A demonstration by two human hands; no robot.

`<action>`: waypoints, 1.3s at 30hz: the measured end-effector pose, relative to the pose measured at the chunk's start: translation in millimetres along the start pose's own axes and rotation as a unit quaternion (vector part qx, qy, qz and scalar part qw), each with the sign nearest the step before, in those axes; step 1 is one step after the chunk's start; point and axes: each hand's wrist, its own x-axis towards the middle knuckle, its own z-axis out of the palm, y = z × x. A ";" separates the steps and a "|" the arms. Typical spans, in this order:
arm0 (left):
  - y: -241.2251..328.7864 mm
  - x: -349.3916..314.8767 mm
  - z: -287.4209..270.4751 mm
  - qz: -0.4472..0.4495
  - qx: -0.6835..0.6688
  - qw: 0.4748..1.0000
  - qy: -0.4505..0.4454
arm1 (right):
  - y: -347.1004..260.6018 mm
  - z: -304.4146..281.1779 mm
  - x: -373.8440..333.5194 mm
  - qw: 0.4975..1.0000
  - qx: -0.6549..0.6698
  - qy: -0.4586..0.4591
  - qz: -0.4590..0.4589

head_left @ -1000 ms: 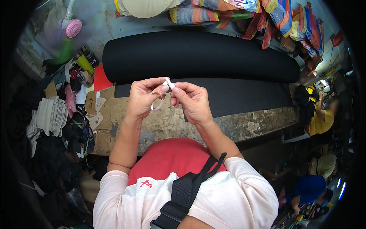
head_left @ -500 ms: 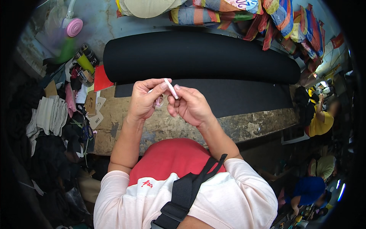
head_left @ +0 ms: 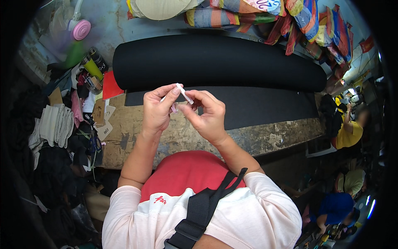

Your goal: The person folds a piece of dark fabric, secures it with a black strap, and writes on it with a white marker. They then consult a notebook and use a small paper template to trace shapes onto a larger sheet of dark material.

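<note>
Above the workbench [head_left: 149,145], my left hand [head_left: 157,108] pinches a slim white stick-shaped piece [head_left: 184,93] near its upper end between thumb and fingertips. A small pink looped bit [head_left: 174,108] shows beneath the left fingers, along with another white sliver; I cannot make out whether they belong to the same thing. My right hand [head_left: 210,114] is curled at the lower end of the white piece, its fingers touching it. The right thumb is blurred and stands a little apart from the fingers.
A thick black fabric roll [head_left: 215,62] lies across the back, its black sheet [head_left: 265,108] spread over the bench. At left are a red folder [head_left: 112,85], scissors [head_left: 96,143] and folded grey cloths [head_left: 56,124]. Bundled colourful mesh bags hang above. People work at far right.
My right hand has turned, its fingers now bent over the white piece's lower end and its thumb shifted down and left. The piece has tilted slightly. My left hand stays nearly in place.
</note>
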 end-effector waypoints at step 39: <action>3.9 10.8 -3.1 -0.039 0.015 0.993 -0.113 | 8.6 -10.4 0.6 0.757 0.528 -0.098 0.373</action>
